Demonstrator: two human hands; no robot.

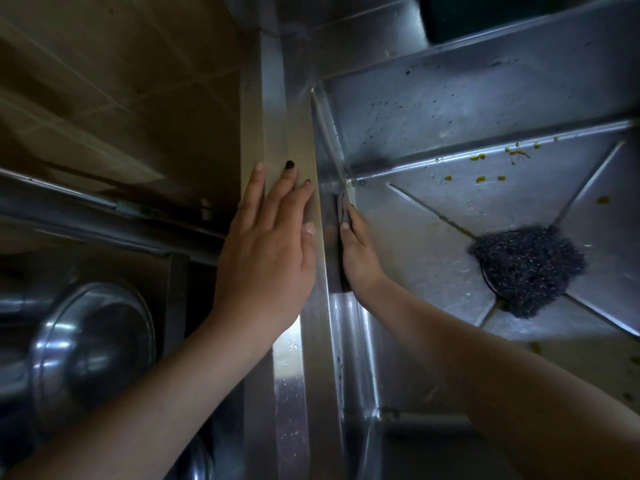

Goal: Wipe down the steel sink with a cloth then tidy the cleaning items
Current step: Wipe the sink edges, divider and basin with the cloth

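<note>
Two bare forearms come in from the bottom edge, one on each side of the sink's left rim (304, 341). Left of that rim, the left hand (266, 244) lies flat and open on the steel ledge, its fingers spread and pointing up the frame along the rim, holding nothing; two of its nails are dark. Right of the rim, inside the basin, the right hand (358, 251) presses a dark cloth (341, 268) flat against the sink's left inner wall, palm and straightened fingers laid over it rather than curled around it. Only a narrow strip of the cloth shows between the hand and the wall; its long axis runs along the wall, from near the wrist up toward the far left corner of the basin, the same way the fingers point. The steel sink (450, 98) is a single basin with creased floor panels sloping to one drain. One dark steel-wool scourer (526, 268) sits over that drain, well apart from the right hand. Small yellow food bits (481, 179) are scattered on the far part of the floor and along the back wall's foot, roughly a dozen, with a few more by the right edge. Below the ledge on the left, two rounded steel vessels (93, 344) show dimly in shadow.
</note>
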